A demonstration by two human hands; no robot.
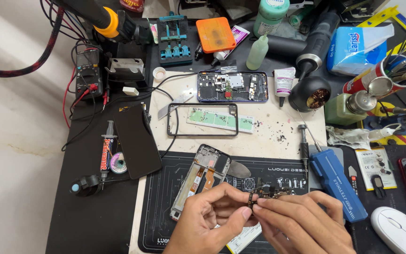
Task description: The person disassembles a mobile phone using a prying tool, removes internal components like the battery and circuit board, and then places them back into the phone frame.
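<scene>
Head view looks down at two bare hands low in the middle of a messy worktop [95, 211]. Left hand [207, 218] and right hand [301, 221] meet at the fingertips. Both pinch a small dark circuit board [269, 193] between thumb and fingers, so each hand is closed on it. It sits in the air just above a black work mat [269, 169], not touching it.

Just left of the hands lies an opened phone frame [198, 181] on the mat, tilted, with an orange ribbon strip inside. A flat metal pry tool [238, 169] lies just beside the frame. To the right of the hands rests a blue tool case [337, 181], and a white mouse [398, 230] is in the far right corner.

Higher up, well apart from the hands, lies another opened phone [232, 86] with its insides showing. Below it is a thin black phone rim [203, 120]. A black screen panel [137, 141] lies at the left.
</scene>
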